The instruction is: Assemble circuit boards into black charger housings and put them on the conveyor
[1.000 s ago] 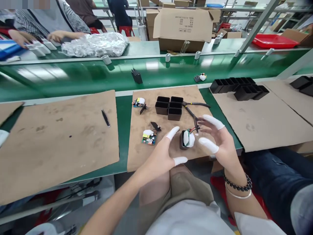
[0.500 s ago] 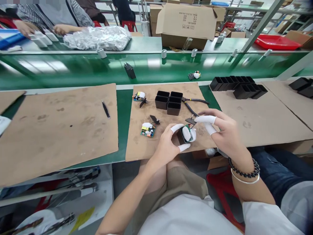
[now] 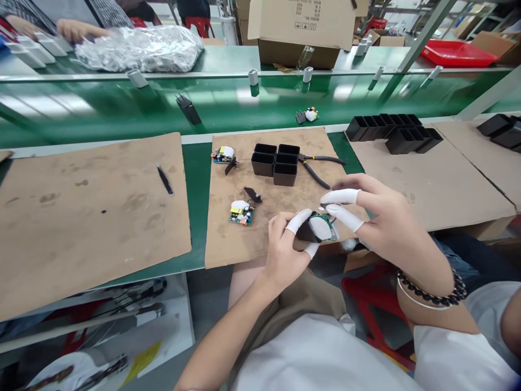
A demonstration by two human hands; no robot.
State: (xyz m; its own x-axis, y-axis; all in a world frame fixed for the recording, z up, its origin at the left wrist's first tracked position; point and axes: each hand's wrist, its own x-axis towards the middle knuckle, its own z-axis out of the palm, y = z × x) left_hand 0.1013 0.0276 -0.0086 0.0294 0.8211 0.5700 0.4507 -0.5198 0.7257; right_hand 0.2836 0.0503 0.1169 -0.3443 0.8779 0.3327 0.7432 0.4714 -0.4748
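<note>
The left hand (image 3: pixel 285 252) curls around a black housing (image 3: pixel 305 232), thumb and forefinger gripping its sides near the front edge of the middle cardboard mat (image 3: pixel 236 244). The housing is tilted, its mouth toward the right hand (image 3: pixel 382 212), and a circuit board with a white pad (image 3: pixel 324 227) shows at that mouth. The right hand's fingers are nearly closed, pinching a small dark piece (image 3: pixel 326 206) just above the board; they partly hide it.

Nearest to the right hand lie the pliers (image 3: pixel 315 175), one handle ending close to its fingers, the head beside a cluster of five black housings (image 3: pixel 285 175). Left of these, two boards with dark end pieces rest on the mat, a nearer board (image 3: pixel 242 213) and a farther board (image 3: pixel 223 155). Across a green strip of tabletop (image 3: pixel 199 201), a slim black tool (image 3: pixel 165 180) lies on the left mat (image 3: pixel 122 233). More black housings (image 3: pixel 382 128) stand in rows to the right.

Beyond, the green belt (image 3: pixel 228 114) carries a black plug (image 3: pixel 188 109) and a loose board (image 3: pixel 311 114); a carton (image 3: pixel 301 51) stands behind. At far left, a co-worker's hand (image 3: pixel 73 30) is near a plastic bag (image 3: pixel 140 49).
</note>
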